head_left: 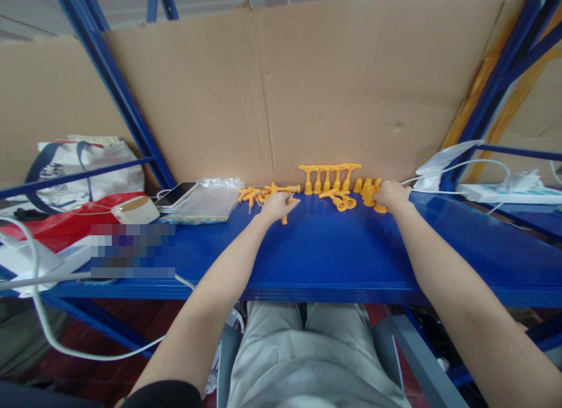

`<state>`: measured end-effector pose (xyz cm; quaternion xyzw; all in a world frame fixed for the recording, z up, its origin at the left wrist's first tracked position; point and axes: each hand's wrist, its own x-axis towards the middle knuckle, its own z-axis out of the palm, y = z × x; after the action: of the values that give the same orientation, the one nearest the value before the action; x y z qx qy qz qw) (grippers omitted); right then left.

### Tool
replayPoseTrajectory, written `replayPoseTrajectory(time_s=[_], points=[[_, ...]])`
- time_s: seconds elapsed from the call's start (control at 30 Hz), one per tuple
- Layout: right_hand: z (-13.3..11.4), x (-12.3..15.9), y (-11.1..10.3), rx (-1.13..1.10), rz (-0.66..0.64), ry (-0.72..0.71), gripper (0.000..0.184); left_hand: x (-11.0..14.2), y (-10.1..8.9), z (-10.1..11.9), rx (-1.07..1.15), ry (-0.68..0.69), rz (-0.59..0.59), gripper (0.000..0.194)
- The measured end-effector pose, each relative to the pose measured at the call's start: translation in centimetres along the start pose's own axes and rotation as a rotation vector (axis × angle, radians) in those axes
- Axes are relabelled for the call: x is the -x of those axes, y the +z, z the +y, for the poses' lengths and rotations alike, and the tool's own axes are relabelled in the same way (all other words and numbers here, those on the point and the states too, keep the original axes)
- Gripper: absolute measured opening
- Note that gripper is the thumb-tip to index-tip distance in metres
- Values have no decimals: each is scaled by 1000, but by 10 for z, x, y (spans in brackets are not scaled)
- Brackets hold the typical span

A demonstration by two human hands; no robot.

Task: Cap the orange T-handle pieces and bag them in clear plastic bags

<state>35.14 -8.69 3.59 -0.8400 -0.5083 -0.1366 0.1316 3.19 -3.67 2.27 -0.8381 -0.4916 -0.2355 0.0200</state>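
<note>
Inside left grip (277, 205), yellow piece (284, 219)

Left grip (277, 205): covers most of the yellow piece (285, 219) it holds; only small ends show.
Right grip (392, 192): fingertips hidden behind the hand; whether it holds or merely touches the yellow cluster (367, 188) cannot be told.
Chained pieces (249, 195): overlapping, partly behind the left grip; chain links too small to tell.
Pixel blocks (132, 250): mask whatever lies there.
White bag (109, 177): lettering partly hidden by a blue bar (88, 178).
White cable (41, 326): cut off by the left edge.
Right forearm (465, 285): cut off at the lower right.
Black sleeve (164, 394): cut off by the bottom edge.
</note>
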Motion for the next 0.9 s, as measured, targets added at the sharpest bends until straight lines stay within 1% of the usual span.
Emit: replayPoseTrajectory(time_s=[0.2,0.33,0.47,0.63,0.7,0.8,0.87,0.9], points=[[-2,2,1,-3,-25,-76,42,-3,6,-4,-42,28,-107,29],[-3,1,1,23,-39,-88,38,-4,7,-5,-9,22,-152,22],[-4,-4,5,29,-58,-90,41,-5,7,-5,5,31,-199,16],[-7,-1,5,66,-111,-83,42,-1,3,-1,-50,80,-227,15],[-12,4,-1,46,-98,-87,39,2,-1,3,-113,53,-232,17],[-23,14,-13,-42,-29,-81,40,5,-7,8,-224,-61,-232,29],[-31,20,-19,-101,-3,-102,43,6,-11,9,-261,-111,-289,34],[-35,22,-22,-122,5,-125,43,6,-12,9,-260,-120,-330,33]])
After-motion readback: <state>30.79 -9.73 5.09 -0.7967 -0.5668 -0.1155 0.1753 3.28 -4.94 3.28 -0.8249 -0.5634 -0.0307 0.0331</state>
